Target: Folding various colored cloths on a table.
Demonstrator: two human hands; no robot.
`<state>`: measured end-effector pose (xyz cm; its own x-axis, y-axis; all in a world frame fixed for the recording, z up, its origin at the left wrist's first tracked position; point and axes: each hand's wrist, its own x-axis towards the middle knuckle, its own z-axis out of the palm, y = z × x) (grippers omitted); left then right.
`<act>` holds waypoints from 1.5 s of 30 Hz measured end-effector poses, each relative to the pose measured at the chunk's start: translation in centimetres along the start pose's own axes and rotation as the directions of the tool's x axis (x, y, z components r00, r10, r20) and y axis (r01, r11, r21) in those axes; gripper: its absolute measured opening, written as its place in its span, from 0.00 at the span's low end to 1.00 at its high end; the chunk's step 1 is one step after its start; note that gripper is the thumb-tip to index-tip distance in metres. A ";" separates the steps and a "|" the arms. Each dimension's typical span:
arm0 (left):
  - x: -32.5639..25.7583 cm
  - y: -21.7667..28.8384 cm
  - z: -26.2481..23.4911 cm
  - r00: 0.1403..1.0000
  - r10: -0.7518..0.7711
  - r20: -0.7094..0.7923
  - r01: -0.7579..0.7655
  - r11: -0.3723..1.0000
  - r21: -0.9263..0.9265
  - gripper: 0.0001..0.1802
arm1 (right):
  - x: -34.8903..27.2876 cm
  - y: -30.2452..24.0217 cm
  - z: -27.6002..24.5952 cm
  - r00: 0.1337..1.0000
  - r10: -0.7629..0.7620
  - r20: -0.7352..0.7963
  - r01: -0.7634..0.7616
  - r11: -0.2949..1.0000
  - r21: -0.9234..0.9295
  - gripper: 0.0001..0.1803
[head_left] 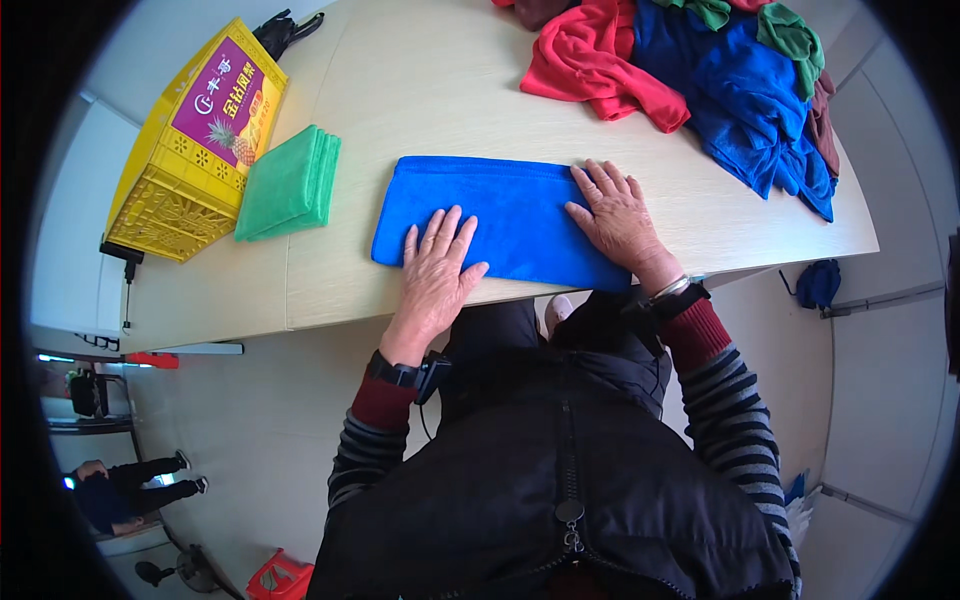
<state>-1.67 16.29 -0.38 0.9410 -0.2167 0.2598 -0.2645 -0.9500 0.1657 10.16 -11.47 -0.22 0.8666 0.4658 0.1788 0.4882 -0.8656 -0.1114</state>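
Observation:
A blue cloth (500, 215), folded into a long rectangle, lies flat on the table near its front edge. My left hand (437, 262) rests on the left part of the cloth, fingers spread. At the cloth's right end lies my right hand (618, 220), flat with its fingers apart, partly on the cloth and partly on the table. Both hands press down from above and grip nothing. To the left of the blue cloth is a stack of folded green cloths (290, 188), leaning against a yellow basket.
The yellow plastic basket (180, 190) with a purple label stands at the table's left end, a black item (285, 35) behind it. Crumpled red cloth (595, 65), blue cloth (735, 95) and green cloth (790, 45) are heaped at the far right. Another person (130, 490) is at lower left.

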 end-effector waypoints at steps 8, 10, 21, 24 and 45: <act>-0.7 4.0 -1.2 0.989 -0.093 0.118 0.094 0.996 -0.001 0.36 | 2.1 0.5 -1.7 0.997 -0.042 -0.061 0.029 0.977 -0.210 0.33; 0.3 3.8 -2.9 0.977 -0.080 0.195 0.095 0.993 -0.066 0.36 | 1.6 -1.9 -2.4 0.984 -0.067 -0.165 0.037 0.983 -0.181 0.33; 2.7 -2.0 0.9 0.998 -0.063 0.006 0.062 0.991 0.120 0.36 | -0.8 -8.4 0.9 0.991 -0.130 -0.025 0.131 0.989 0.062 0.35; 2.5 -2.3 1.0 0.990 -0.144 0.007 0.142 0.986 0.091 0.37 | -0.6 -8.3 0.7 0.991 -0.133 -0.025 0.134 0.988 0.075 0.36; -2.3 -2.2 -0.8 0.929 -0.367 0.048 0.367 0.930 -0.010 0.40 | -5.7 -3.3 -2.7 0.936 -0.348 0.054 0.350 0.936 -0.028 0.35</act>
<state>-3.42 19.08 -0.55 0.9814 0.1362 0.1352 0.0976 -0.9609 0.2592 3.32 -11.82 1.73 0.6470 0.7470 0.1529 0.7572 -0.6530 -0.0142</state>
